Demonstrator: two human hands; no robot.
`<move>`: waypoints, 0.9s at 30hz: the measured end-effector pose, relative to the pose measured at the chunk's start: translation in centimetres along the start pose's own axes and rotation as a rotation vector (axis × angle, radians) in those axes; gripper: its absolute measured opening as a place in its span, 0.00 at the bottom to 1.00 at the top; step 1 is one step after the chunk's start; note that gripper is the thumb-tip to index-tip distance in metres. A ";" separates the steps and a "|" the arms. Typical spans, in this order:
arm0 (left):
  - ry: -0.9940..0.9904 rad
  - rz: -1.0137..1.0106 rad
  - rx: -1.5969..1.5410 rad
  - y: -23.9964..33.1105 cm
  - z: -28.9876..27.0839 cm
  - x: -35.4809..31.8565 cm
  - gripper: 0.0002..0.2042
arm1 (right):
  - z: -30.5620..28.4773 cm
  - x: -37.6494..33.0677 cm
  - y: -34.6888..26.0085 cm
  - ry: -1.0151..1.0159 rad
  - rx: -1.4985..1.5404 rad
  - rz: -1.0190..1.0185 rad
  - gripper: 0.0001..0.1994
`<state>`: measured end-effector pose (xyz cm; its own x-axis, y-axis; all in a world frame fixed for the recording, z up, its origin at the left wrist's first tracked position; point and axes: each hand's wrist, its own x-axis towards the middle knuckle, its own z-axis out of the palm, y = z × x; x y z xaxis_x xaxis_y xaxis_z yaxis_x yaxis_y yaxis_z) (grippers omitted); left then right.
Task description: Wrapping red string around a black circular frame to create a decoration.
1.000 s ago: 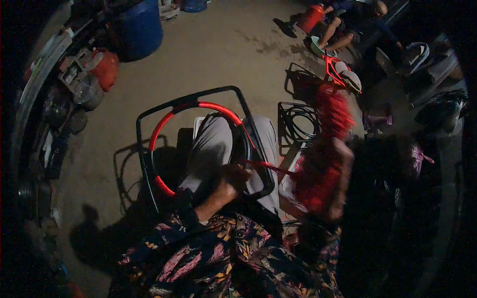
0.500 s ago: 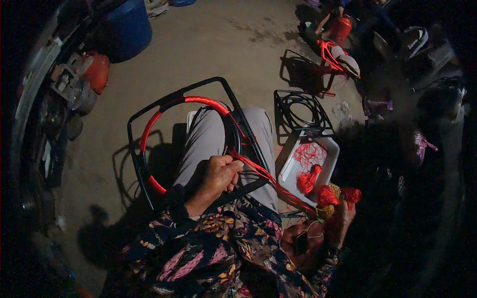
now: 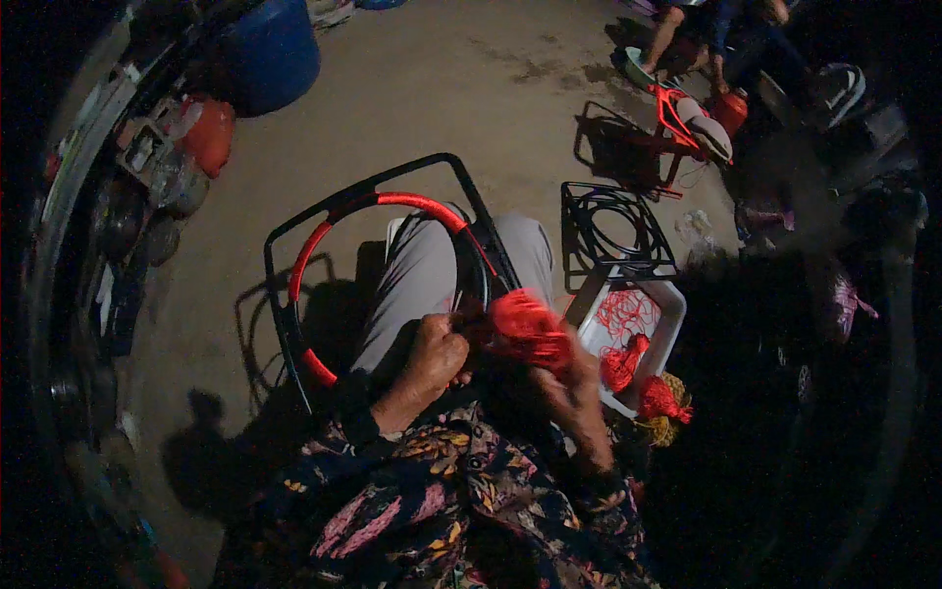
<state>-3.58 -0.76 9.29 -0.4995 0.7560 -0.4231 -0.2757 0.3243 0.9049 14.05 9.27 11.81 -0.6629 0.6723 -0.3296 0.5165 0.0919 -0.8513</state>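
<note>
Across my lap lies a black metal frame [image 3: 478,201] with a round ring inside it. Glossy red cord wraps parts of the ring [image 3: 422,203], while other stretches are bare black. My left hand [image 3: 437,353] is closed at the ring's near right side, pinching red cord whose end is hidden by the fingers. Just right of it, my right hand [image 3: 571,393] grips a thick red cord bundle [image 3: 530,329], blurred by motion. The bundle covers part of the frame's right bar.
Right of my knees stands a white tray [image 3: 669,339] with loose red cord [image 3: 628,312]. Red and yellow cord balls [image 3: 665,398] sit by its near end. Beyond it are black frames [image 3: 618,231]. A person's hand [image 3: 718,79] shows far right, near a red frame [image 3: 672,118].
My right hand has swung from the lower right up and left to the ring, bringing the red bundle along. The stretched strands have slackened. My left hand stays at the ring.
</note>
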 end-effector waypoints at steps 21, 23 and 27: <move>-0.264 -0.205 -0.370 2.5 -1.0 -0.1 0.12 | -8.0 -7.9 8.3 0.593 0.352 0.217 0.21; -0.292 -0.214 -0.368 2.0 -1.2 0.3 0.13 | -7.3 -8.4 2.8 0.521 0.192 0.265 0.24; -0.393 -0.182 -0.392 2.0 -1.3 0.5 0.13 | -7.0 -8.8 1.3 0.442 0.203 0.181 0.26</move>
<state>-5.39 -0.49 10.83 -0.0935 0.8863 -0.4535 -0.6490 0.2912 0.7028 24.32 8.65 16.50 -0.2579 0.9144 -0.3121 0.4567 -0.1693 -0.8734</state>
